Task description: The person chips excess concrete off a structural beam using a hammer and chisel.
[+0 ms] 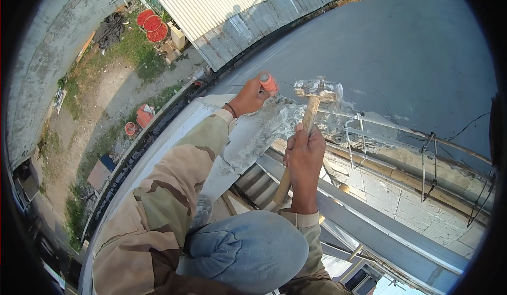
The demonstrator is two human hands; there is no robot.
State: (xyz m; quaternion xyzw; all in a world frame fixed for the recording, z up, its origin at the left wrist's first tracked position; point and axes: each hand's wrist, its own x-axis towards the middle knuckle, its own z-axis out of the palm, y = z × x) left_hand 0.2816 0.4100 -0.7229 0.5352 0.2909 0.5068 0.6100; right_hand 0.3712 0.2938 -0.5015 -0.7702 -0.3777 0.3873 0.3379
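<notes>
My left hand (250,97) is wrapped round a chisel (268,82) with an orange-red grip and a round metal top; its lower end is hidden. The chisel stands by the broken edge of the concrete (280,116). To the right, my right hand (306,155) grips the wooden handle of a hammer (312,110). Its head, crusted with grey mortar, is raised just right of the chisel, and the two are apart. Exposed steel bars (406,130) with stirrups run rightward from the chipped concrete.
My bent knee (253,247) is close below my hands. A grey slab (391,57) spreads ahead. Below right are metal beams (380,218) and a drop to lower levels. Far down left lies the ground, with red baskets (156,31) beside a corrugated roof (222,5).
</notes>
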